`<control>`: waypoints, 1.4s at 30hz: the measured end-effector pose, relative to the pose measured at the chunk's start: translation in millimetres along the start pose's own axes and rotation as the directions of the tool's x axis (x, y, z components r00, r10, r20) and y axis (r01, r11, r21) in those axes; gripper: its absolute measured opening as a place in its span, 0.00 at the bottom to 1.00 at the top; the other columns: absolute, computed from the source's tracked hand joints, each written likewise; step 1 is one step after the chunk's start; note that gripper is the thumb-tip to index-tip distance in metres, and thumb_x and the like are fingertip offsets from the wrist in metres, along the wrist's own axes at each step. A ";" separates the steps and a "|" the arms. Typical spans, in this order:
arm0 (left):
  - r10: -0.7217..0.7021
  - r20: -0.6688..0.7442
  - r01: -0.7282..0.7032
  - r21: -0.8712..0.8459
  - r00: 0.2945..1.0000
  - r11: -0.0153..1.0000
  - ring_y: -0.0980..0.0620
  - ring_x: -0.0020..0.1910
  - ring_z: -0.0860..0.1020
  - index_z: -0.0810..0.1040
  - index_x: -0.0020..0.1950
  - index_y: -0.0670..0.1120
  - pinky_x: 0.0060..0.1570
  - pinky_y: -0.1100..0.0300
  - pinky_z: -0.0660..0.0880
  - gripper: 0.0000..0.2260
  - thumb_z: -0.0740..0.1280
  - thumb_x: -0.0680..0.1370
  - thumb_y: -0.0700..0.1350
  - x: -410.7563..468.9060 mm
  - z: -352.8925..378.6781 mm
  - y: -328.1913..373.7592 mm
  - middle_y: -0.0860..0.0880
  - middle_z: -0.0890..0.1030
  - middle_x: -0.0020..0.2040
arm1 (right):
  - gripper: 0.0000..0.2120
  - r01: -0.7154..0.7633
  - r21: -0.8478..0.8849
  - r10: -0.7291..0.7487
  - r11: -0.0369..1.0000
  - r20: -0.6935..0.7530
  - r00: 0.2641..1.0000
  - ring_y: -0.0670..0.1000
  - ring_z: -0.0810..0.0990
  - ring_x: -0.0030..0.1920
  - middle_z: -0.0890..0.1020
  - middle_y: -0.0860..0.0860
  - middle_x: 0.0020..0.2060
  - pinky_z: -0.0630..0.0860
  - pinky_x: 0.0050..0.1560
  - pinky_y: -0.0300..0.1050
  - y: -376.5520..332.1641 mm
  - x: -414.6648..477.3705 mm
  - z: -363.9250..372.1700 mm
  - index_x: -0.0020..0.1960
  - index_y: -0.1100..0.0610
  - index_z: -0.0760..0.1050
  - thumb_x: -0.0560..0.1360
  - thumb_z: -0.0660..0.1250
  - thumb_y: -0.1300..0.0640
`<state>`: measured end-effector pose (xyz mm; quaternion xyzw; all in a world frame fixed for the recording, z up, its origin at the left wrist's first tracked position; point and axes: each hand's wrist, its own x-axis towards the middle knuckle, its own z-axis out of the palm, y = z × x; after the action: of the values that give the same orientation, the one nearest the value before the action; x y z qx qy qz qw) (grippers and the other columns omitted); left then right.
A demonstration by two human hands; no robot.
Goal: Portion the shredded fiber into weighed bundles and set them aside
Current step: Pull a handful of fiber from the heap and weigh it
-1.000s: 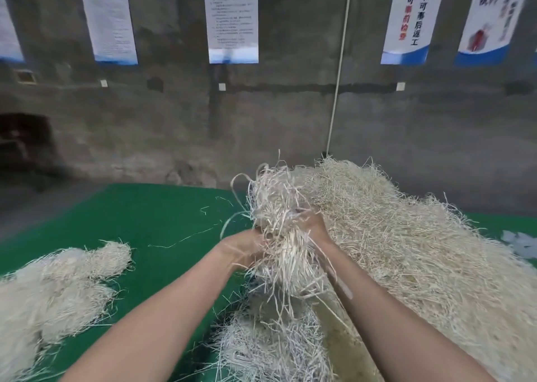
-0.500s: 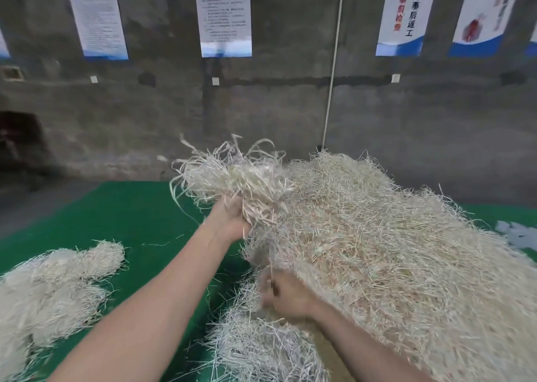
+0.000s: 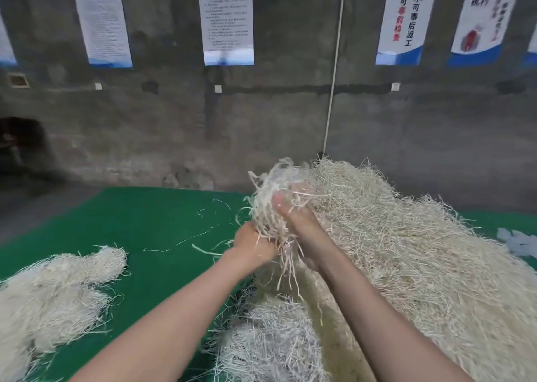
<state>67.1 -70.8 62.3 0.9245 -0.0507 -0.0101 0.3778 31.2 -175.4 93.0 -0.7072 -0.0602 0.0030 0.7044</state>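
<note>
While both hands are up in the head view, they hold one handful of fiber (image 3: 271, 195) between them. The left hand (image 3: 252, 243) has its fingers curled round the bottom of the handful. The right hand (image 3: 293, 217) grips it higher up, with the thumb pressed on the strands and the other fingers tucked in where I cannot see them well. Loose ends hang down below both sets of fingers.

Just behind the fingers and off to their right side sits the big pile (image 3: 406, 251), and the handful is touching its near edge or very close to it; I cannot tell which. Right under the fingers lies a small heap (image 3: 270, 344) of whiter shreds. Far out to the left of the fingers, well apart from them, rest the fluffy bundles (image 3: 58, 288) that look set aside. All of it sits on the green desk (image 3: 145, 222). Paper posters (image 3: 228, 21) hang on the gray wall (image 3: 290, 114) far past the fingers.

I think the step in hand is pulling and shaping one portion out of the big pile. Next it needs weighing, but no scale shows here, so I cannot say where that is. Both hands should squeeze gently so strands do not drop, then carry the portion over.
</note>
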 end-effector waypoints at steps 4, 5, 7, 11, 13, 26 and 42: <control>0.204 -0.252 -0.181 0.110 0.946 0.977 0.53 0.43 0.75 0.78 0.58 0.37 0.53 0.58 0.75 0.16 0.71 0.72 0.41 -21.8 -5.1 10.5 0.40 0.80 0.55 | 0.33 -0.059 -0.034 0.048 0.998 -0.271 0.961 0.51 0.81 0.53 0.80 0.53 0.56 0.80 0.52 0.51 4.9 2.6 16.7 0.63 0.58 0.70 0.65 0.74 0.42; 0.349 -0.288 -0.327 0.122 0.892 0.937 0.55 0.35 0.75 0.82 0.48 0.40 0.43 0.60 0.78 0.11 0.75 0.66 0.39 -25.4 -6.2 13.3 0.43 0.83 0.45 | 0.23 -0.061 0.003 0.058 0.998 -0.330 0.942 0.52 0.83 0.47 0.81 0.56 0.51 0.82 0.46 0.48 6.0 5.4 11.0 0.59 0.61 0.72 0.71 0.72 0.48; 0.408 -0.269 -0.444 -0.090 0.873 0.891 0.63 0.33 0.74 0.79 0.50 0.50 0.34 0.66 0.74 0.15 0.72 0.67 0.36 -34.0 -14.1 14.8 0.55 0.79 0.45 | 0.19 -0.094 0.056 0.109 0.994 -0.420 0.901 0.56 0.82 0.48 0.80 0.62 0.53 0.81 0.48 0.48 4.5 9.0 -3.7 0.60 0.66 0.71 0.76 0.67 0.54; 0.195 -0.445 -0.444 -0.566 0.874 0.695 0.60 0.50 0.79 0.77 0.55 0.54 0.49 0.64 0.76 0.19 0.73 0.69 0.37 -60.2 -27.3 2.0 0.56 0.81 0.51 | 0.26 -0.169 0.154 0.223 0.974 -0.469 0.855 0.57 0.75 0.54 0.74 0.61 0.59 0.73 0.57 0.47 8.4 6.0 -19.4 0.73 0.67 0.58 0.78 0.62 0.63; 0.113 -0.701 -0.563 -0.455 0.704 0.690 0.58 0.51 0.78 0.79 0.53 0.52 0.51 0.63 0.76 0.13 0.70 0.72 0.38 -72.7 -36.0 -6.2 0.54 0.81 0.51 | 0.26 -0.185 0.228 0.275 0.956 -0.474 0.837 0.56 0.74 0.51 0.73 0.62 0.62 0.74 0.61 0.49 13.5 2.8 -22.6 0.74 0.66 0.58 0.78 0.60 0.67; -0.376 0.074 0.211 -0.917 0.924 0.338 0.45 0.54 0.79 0.77 0.62 0.45 0.45 0.52 0.77 0.13 0.62 0.80 0.47 -87.3 -10.5 -61.6 0.42 0.79 0.59 | 0.23 0.026 -0.341 -0.062 0.940 -0.094 0.994 0.50 0.62 0.71 0.64 0.47 0.70 0.66 0.68 0.51 59.9 -87.4 63.9 0.65 0.45 0.66 0.73 0.66 0.57; -0.175 0.197 0.263 -0.760 0.965 0.594 0.54 0.49 0.77 0.73 0.56 0.43 0.31 0.69 0.72 0.07 0.60 0.79 0.40 -161.6 -6.0 -120.9 0.48 0.77 0.50 | 0.07 0.114 -0.233 -0.143 0.966 -0.111 0.984 0.24 0.70 0.52 0.75 0.24 0.48 0.65 0.48 0.20 117.7 -136.4 135.3 0.53 0.39 0.76 0.78 0.64 0.51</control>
<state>-82.9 35.6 -21.2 0.6659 0.0536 -0.1245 0.7337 -106.8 -52.9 -36.3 -0.7759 -0.0609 -0.0944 0.6207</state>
